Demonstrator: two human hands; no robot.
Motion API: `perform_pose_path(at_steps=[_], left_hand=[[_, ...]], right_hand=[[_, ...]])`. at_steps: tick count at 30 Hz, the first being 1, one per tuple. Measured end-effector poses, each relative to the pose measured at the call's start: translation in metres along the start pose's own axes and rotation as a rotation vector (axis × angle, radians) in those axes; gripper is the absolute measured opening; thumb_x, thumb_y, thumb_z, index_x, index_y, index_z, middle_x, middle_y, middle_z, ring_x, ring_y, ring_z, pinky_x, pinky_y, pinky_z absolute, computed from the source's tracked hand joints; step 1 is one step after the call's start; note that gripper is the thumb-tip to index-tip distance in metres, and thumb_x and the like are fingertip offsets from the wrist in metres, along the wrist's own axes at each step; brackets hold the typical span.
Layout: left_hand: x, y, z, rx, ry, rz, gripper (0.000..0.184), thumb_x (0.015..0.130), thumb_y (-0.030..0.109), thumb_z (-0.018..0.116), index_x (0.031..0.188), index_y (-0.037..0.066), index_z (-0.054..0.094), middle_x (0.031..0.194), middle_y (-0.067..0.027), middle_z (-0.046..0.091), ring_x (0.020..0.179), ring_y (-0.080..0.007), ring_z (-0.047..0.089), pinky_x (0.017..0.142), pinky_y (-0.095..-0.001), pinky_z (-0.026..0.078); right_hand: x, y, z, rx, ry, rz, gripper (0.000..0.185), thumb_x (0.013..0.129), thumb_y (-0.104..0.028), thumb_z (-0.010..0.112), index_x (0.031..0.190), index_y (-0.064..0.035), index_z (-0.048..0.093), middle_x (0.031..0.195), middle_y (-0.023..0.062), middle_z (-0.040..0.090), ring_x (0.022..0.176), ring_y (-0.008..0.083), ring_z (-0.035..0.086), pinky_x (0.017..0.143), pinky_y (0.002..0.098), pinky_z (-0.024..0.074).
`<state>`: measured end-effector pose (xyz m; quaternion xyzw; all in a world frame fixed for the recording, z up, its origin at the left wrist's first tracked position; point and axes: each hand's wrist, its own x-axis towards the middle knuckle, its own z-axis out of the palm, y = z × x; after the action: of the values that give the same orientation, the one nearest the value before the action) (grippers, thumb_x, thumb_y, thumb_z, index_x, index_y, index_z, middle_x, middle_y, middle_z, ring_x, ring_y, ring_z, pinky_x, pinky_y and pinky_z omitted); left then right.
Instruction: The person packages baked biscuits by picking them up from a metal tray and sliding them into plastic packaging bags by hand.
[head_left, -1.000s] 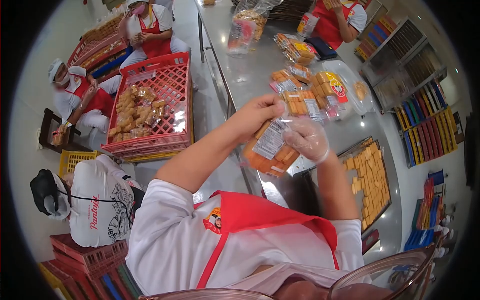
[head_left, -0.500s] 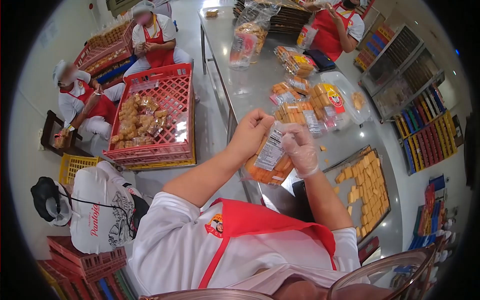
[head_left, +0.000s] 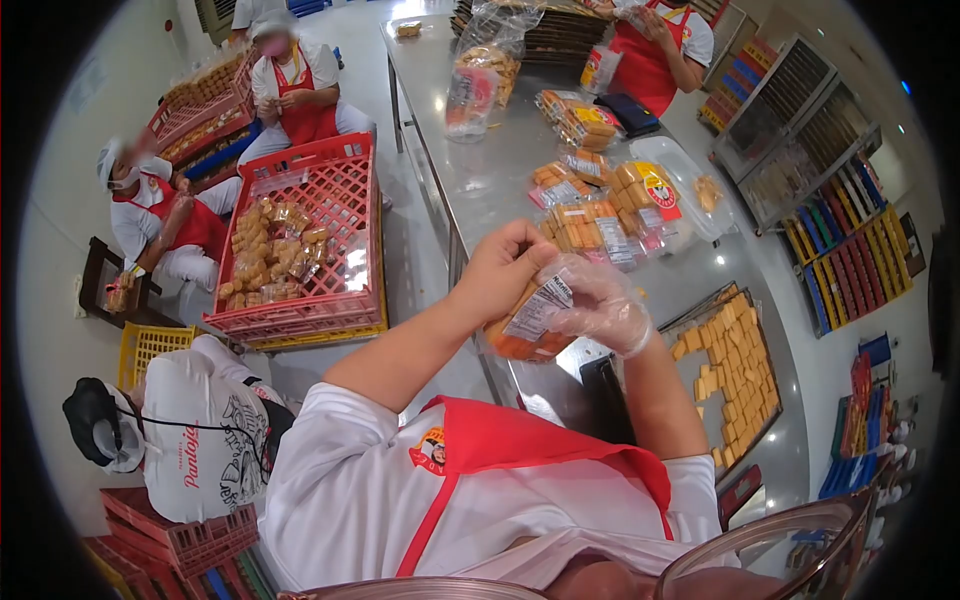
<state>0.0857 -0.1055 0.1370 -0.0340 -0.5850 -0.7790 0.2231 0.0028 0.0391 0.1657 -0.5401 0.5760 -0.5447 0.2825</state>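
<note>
Between my hands, over the table's near edge, is a clear bag of toasted bread pieces (head_left: 524, 328) with a white printed label facing up. My bare left hand (head_left: 503, 268) is closed on the bag's upper left part. My right hand (head_left: 603, 303), in a clear plastic glove, wraps round the bag's upper right side; its fingers cover part of the label. Just beyond lie several filled bags (head_left: 583, 228) of the same kind, one with a red and yellow label (head_left: 645, 190). Right of my right hand lies a tray of loose bread pieces (head_left: 735, 370).
The steel table (head_left: 440, 160) runs away from me. A clear plastic tub (head_left: 715, 215) and a dark pouch (head_left: 630, 114) lie on it. A red crate (head_left: 345, 245) with bagged rolls stands left. Co-workers (head_left: 300, 100) sit behind it; another person (head_left: 655, 60) stands at the far side.
My right hand has turned over the bag's top and now covers more of the label. The bag has tilted with it. My left hand keeps its grip.
</note>
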Motion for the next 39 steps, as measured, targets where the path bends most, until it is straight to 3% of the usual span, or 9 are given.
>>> perform_pose_path(at_steps=[8,11,14,17,21,25,32,35,39], left_hand=[[0.017,-0.005,-0.005,0.126,-0.255,-0.198,0.018,0.083,0.022,0.057,0.082,0.007,0.048,0.074,0.0025,0.05,0.067,-0.0036,0.045,0.059,-0.0193,0.038],[0.037,0.001,-0.016,-0.047,-0.318,-0.324,0.024,0.083,0.027,0.056,0.095,0.008,0.047,0.08,-0.0002,0.052,0.072,-0.0075,0.049,0.063,-0.022,0.041],[0.048,-0.003,-0.043,-0.62,-0.459,-0.284,0.052,0.079,0.034,0.058,0.12,0.011,0.035,0.099,-0.0096,0.054,0.09,-0.0192,0.056,0.078,-0.0303,0.046],[0.027,0.018,-0.024,-0.57,-0.309,-0.139,0.06,0.076,0.029,0.064,0.123,0.01,0.033,0.107,-0.0129,0.052,0.096,-0.0228,0.055,0.084,-0.0321,0.044],[0.022,-0.012,-0.015,-0.069,-0.039,-0.019,0.036,0.076,0.008,0.064,0.109,0.005,0.051,0.103,-0.0074,0.055,0.092,-0.0118,0.053,0.082,-0.0252,0.044],[0.024,-0.015,-0.018,-0.065,0.094,-0.016,0.018,0.079,0.005,0.06,0.096,0.004,0.057,0.093,-0.0038,0.058,0.083,-0.0092,0.054,0.075,-0.0232,0.045],[0.03,-0.015,-0.018,-0.265,0.202,-0.097,0.044,0.084,0.024,0.055,0.119,0.007,0.036,0.096,-0.007,0.055,0.084,-0.0127,0.055,0.071,-0.0251,0.047],[0.03,-0.018,-0.025,-0.474,0.201,-0.192,0.054,0.084,0.028,0.055,0.126,0.01,0.026,0.101,-0.0074,0.052,0.09,-0.0155,0.053,0.075,-0.0283,0.047],[-0.003,-0.057,-0.003,-0.521,0.229,-0.308,0.068,0.079,0.02,0.062,0.131,0.012,0.018,0.113,-0.0076,0.045,0.103,-0.0179,0.046,0.082,-0.0315,0.044]], right_hand=[[-0.002,-0.009,-0.015,-0.454,-0.209,0.347,0.03,0.076,-0.027,0.062,0.092,-0.0021,0.061,0.065,0.0045,0.055,0.058,0.0104,0.048,0.055,0.025,0.0402],[0.004,0.007,-0.001,-0.27,0.126,-0.013,0.027,0.079,-0.026,0.059,0.092,-0.0024,0.062,0.068,0.0024,0.056,0.058,0.0094,0.048,0.055,0.0239,0.04],[0.007,0.017,-0.004,0.231,0.464,0.217,0.026,0.083,-0.026,0.056,0.092,-0.0026,0.062,0.074,0.0018,0.057,0.064,0.008,0.049,0.056,0.0232,0.0401],[0.019,0.011,-0.006,0.44,0.748,0.162,0.026,0.084,-0.026,0.055,0.095,-0.0029,0.061,0.075,-0.0001,0.056,0.063,0.0071,0.048,0.055,0.0219,0.0392],[0.016,0.027,-0.012,0.298,0.716,0.198,0.025,0.082,-0.025,0.057,0.095,-0.0029,0.06,0.073,-0.0003,0.056,0.063,0.0067,0.048,0.055,0.0217,0.0387],[0.004,0.009,-0.022,0.149,0.518,0.314,0.021,0.08,-0.022,0.059,0.086,-0.0026,0.058,0.072,0.0002,0.055,0.065,0.0085,0.051,0.058,0.0232,0.0408],[0.002,0.017,-0.03,-0.373,0.244,0.244,0.016,0.079,-0.018,0.059,0.084,-0.0028,0.058,0.072,-0.0004,0.056,0.063,0.0071,0.052,0.056,0.0219,0.0422],[0.008,0.013,-0.016,0.108,0.528,0.257,0.018,0.081,-0.02,0.059,0.085,-0.0021,0.059,0.068,0.0027,0.057,0.059,0.0084,0.052,0.053,0.0217,0.0426],[0.005,0.038,-0.029,0.134,0.596,0.277,0.017,0.081,-0.02,0.059,0.084,-0.0028,0.059,0.068,0.0017,0.057,0.054,0.0076,0.05,0.046,0.0207,0.0402]])
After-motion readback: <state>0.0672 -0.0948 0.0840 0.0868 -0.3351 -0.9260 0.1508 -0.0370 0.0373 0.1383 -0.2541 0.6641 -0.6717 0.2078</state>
